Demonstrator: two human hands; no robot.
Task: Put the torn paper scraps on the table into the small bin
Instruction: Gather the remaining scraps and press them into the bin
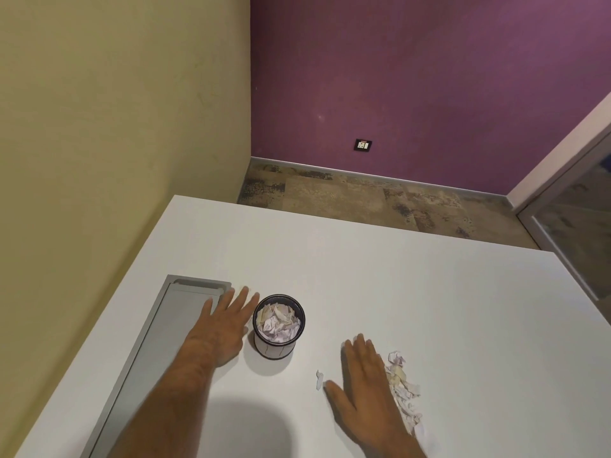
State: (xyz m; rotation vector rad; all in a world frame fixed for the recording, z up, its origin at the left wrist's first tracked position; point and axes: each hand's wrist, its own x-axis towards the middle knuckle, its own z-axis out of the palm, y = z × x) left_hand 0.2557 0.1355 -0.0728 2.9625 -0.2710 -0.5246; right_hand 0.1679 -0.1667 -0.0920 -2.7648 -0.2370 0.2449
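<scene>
White tabletop [413, 292] sits in a room corner: yellow wall along its left edge, purple wall with one wall socket [363, 145] past the far edge, patterned floor between. Far half of the tabletop is bare, with lots of free room toward the far and right edges. One grey recessed panel [158, 342] runs along the left edge.

One small bin [278, 327], round, dark rim, stands upright left of centre, well in from every edge. It is filled with crumpled paper close to the rim.

Left hand [224, 328] lies flat, palm down, fingers spread and relaxed, holding nothing. It is just beside the bin's left side, fingertips partly over the panel's far end; cannot tell if it touches the bin.

Right hand [363, 378] is also flat, palm down, fingers together and extended, holding nothing, toward the near edge.

Paper scraps [405, 388]: one loose heap on the tabletop against the right side of the right hand, individual pieces too jumbled to count. One single scrap [319, 380] lies just left of that hand's thumb. Both are apart from the bin, to its right and nearer.
</scene>
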